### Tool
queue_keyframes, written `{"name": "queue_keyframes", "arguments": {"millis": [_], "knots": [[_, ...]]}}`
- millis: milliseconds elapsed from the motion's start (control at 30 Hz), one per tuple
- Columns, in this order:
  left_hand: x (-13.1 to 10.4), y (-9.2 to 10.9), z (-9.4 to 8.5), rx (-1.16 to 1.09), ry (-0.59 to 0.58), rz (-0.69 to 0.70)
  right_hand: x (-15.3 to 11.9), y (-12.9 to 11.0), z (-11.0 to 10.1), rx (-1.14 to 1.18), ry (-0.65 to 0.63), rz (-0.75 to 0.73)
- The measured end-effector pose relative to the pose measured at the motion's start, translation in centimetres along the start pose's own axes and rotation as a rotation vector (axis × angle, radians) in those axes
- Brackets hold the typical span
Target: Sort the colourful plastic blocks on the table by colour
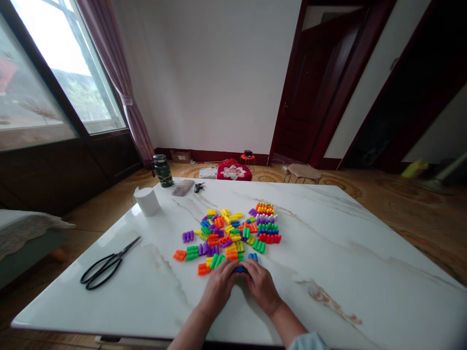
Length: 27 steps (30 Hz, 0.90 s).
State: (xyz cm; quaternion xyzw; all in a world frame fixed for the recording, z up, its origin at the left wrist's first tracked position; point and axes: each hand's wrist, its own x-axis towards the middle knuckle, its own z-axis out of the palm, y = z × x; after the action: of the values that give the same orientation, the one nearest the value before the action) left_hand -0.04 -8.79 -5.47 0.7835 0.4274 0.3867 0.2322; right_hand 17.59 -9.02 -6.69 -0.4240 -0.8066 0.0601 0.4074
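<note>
My left hand (221,282) and my right hand (261,283) meet at the near side of a heap of plastic building blocks (213,238). Fingers of both hands are closed around a blue building block (239,269), mostly hidden by them. Just beyond the right fingertips lies another blue block (253,256). Each block looks like several short tubes joined side by side, in orange, green, purple or yellow. To the right of the heap, a set of blocks (268,230) stands sorted in coloured rows, red nearest and yellow and orange farther off.
Black-handled scissors (103,270) lie at left on the white marbled table (346,262). Farther back are a white paper roll (147,201), a dark green bottle (162,171), a blurred flat item (182,187) and keys (199,187). A stool (303,171) stands beyond the table.
</note>
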Motion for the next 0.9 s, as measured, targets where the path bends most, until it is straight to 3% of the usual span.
{"name": "queue_keyframes", "arguments": {"millis": [100,200,333,400,467,633,800,900], "knots": [[-0.1,0.2,-0.1,-0.019,-0.011,0.012,0.1,0.2,0.2,0.026,-0.012,0.004],[-0.1,-0.1,-0.2,-0.007,0.077,0.025,0.1,0.3,0.0,0.005,-0.003,0.034],[0.1,-0.6,-0.1,0.033,0.266,-0.035,-0.1,1.3,-0.3,-0.005,0.225,0.214],[0.2,-0.9,0.0,0.059,0.302,-0.043,-0.1,1.9,-0.3,0.005,0.370,0.331],[0.3,-1.2,0.2,0.096,0.315,-0.037,-0.1,2.4,-0.2,0.041,0.432,0.374],[0.1,-1.5,0.5,0.224,0.325,-0.040,0.0,2.1,0.0,0.130,0.271,0.289],[-0.1,-1.0,0.4,0.343,0.226,-0.004,-0.3,2.6,0.5,-0.163,0.330,0.345],[-0.1,-0.4,0.2,0.390,0.185,0.045,-0.6,3.0,1.4,-0.234,0.207,0.347]]}}
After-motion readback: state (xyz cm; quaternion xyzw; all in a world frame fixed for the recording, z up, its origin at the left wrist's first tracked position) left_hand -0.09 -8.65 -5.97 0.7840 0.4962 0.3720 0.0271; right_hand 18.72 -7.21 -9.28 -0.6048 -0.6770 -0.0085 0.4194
